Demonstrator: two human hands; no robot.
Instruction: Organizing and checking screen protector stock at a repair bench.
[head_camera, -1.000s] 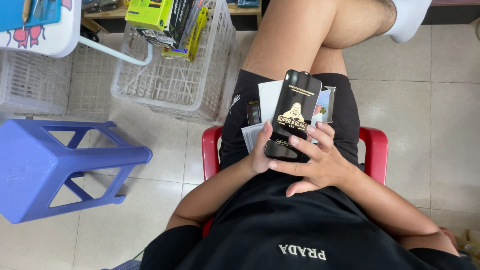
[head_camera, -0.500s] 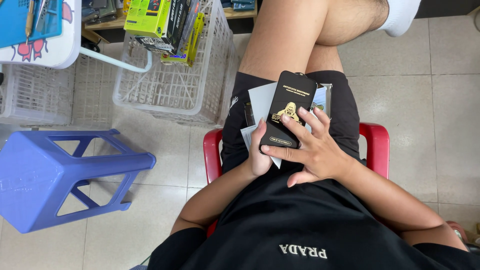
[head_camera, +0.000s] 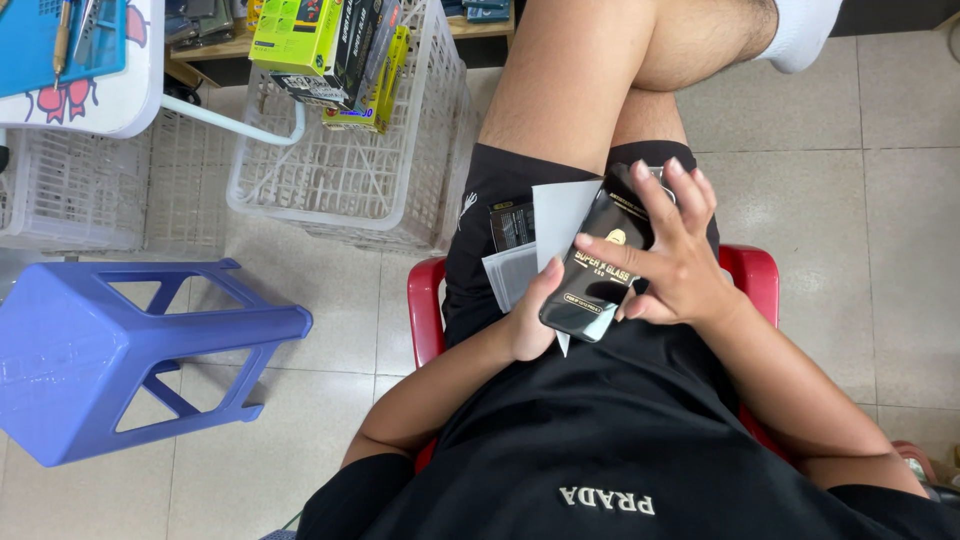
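1. While I sit on the red chair (head_camera: 428, 310) with one leg crossed over the other, both my hands meet over my lap on a flat black packet with gold print (head_camera: 597, 268).
2. My left hand (head_camera: 532, 318) cups the packet from below and from its left edge, thumb up along the side; this grip is closed on the packet.
3. My right hand (head_camera: 672, 258) lies over the packet's right side, fingers spread and laid across its face, so this grip presses on it with fingers fanned rather than curled.
4. The packet is tilted, its lower end toward my belly, its upper end toward my knee.
5. Behind it I hold white and pale cards (head_camera: 555, 215), fanned out to the left, and a small dark packet (head_camera: 511, 226) lies on my black shorts just beside them.
6. On the tiled floor to my left stand a blue plastic stool (head_camera: 120, 355) and a white wire basket (head_camera: 350, 165) holding green and yellow boxes (head_camera: 300, 40).
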